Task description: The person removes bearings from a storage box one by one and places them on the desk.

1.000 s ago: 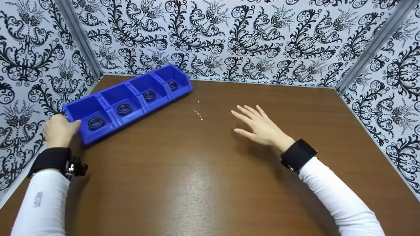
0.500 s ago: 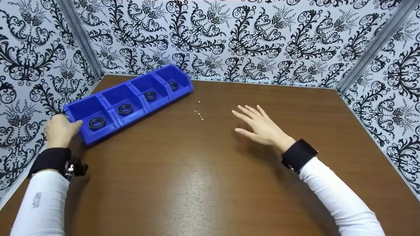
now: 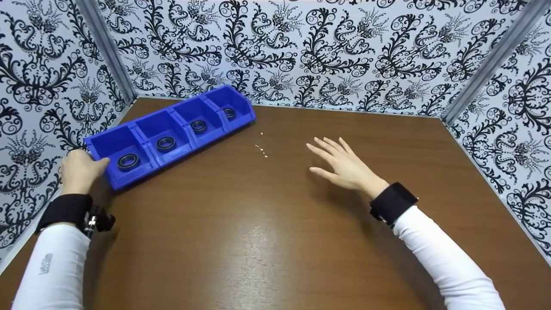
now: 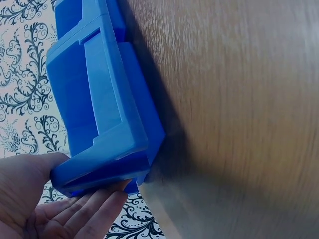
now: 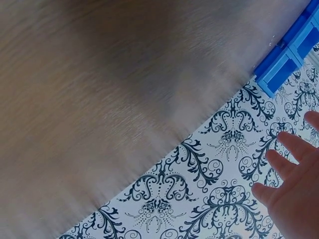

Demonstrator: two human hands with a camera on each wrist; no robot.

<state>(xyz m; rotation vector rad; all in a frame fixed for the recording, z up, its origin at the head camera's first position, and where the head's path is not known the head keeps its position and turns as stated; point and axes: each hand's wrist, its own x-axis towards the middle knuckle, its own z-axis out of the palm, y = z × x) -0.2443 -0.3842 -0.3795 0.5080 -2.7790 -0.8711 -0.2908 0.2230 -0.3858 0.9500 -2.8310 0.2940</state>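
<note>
A blue plastic bin (image 3: pixel 112 140) divided into several compartments stands at a slant at the back left of the table. Each compartment holds one black ring-shaped ball bearing; the largest-looking one (image 3: pixel 128 168) lies in the nearest compartment. My left hand (image 3: pixel 80 172) grips the bin's near end wall, with the thumb over the top edge. In the left wrist view, the fingers (image 4: pixel 102 211) of that hand curl under the end wall's rim. My right hand (image 3: pixel 344 168) hovers over the table right of the middle, palm down, fingers spread and holding nothing.
The brown wooden table (image 3: pixel 241 206) has a few small pale specks (image 3: pixel 261 149) to the right of the bin. Patterned panels (image 3: pixel 301 56) wall off the back and both sides, joined by grey metal posts (image 3: pixel 105 51). Black bands (image 3: pixel 394 204) with cameras circle both wrists.
</note>
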